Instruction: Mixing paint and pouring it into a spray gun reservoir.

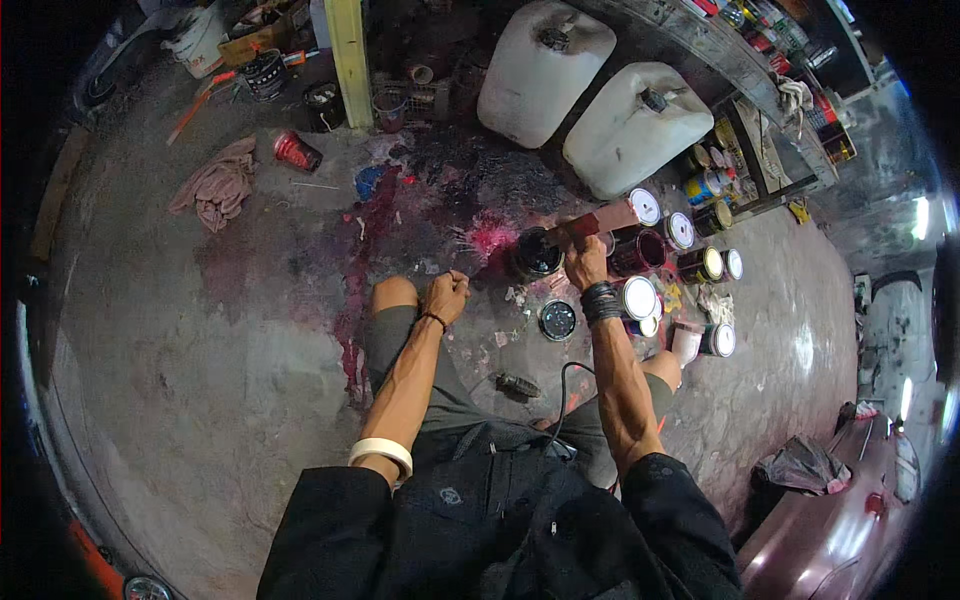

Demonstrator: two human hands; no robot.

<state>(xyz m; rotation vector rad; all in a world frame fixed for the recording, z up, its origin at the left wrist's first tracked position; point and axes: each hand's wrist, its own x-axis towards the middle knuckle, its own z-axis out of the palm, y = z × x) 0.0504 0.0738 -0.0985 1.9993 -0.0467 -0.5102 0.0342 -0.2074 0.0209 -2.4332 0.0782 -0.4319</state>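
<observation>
1. On the left, wide bare stretches of the grey floor (200, 330) are left for moving, interrupted only by a crumpled pink rag (220, 185) and a red cup (297, 150) lying on its side.
2. Beyond the knees, the room is bounded by a yellow post (348, 65), two large whitish jerrycans (545, 75) and, at upper right, a counter (725, 62) edge.
3. Beside the right hand (587, 263), space is tight: paint cans (638, 298) are crowded along its outer side, and a round dark lid (557, 320) is set on the floor between the knees.
4. By the right hand a flat, reddish-brown strip (607, 219) is held, straight-edged and stained; it is tilted, with one end near the open black can (522, 263) and the other near a white-topped can (644, 207).
5. The left hand (447, 297) is held near the left knee, its fingers curled closed, with nothing seen between them.
6. The grip on the strip is partly hidden by the right hand's own back; the black can's contents are too dark to be made out.
7. At lower right, a glossy purplish car body (830, 520) is cut off by the dark rim.
</observation>
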